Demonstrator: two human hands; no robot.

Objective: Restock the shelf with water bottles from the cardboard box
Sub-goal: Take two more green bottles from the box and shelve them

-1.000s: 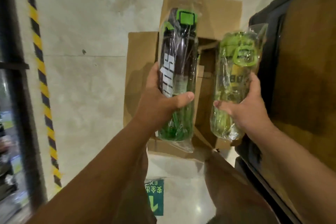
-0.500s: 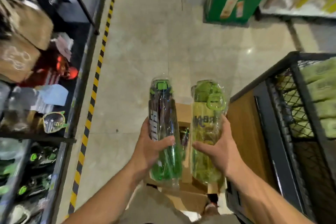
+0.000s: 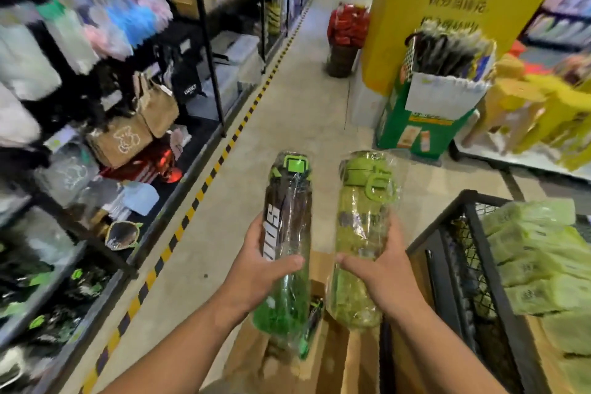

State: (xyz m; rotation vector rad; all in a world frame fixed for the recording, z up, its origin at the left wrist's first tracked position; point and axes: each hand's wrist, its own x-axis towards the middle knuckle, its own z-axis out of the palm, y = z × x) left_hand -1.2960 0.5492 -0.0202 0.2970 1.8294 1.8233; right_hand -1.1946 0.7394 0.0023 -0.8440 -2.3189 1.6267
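My left hand (image 3: 256, 269) grips a dark water bottle (image 3: 286, 217) with a green cap and green base, wrapped in clear plastic. My right hand (image 3: 383, 272) grips a light green water bottle (image 3: 361, 227) with a loop lid, also in clear wrap. Both bottles stand upright, side by side, above the open cardboard box (image 3: 319, 358) at my feet. Another wrapped bottle (image 3: 311, 323) shows inside the box. The black shelf (image 3: 105, 285) on the left carries more dark and green bottles (image 3: 64, 294) on its low levels.
A yellow-black striped line (image 3: 204, 182) runs along the shelf's foot. A black wire cart (image 3: 463, 281) holding green packets stands at the right. Ahead are a green display box (image 3: 422, 125), a yellow pillar (image 3: 447, 9) and a bin of red goods (image 3: 345, 29).
The view has swung up from the box and floor to the aisle. Both bottles have come closer together and stay in my hands.
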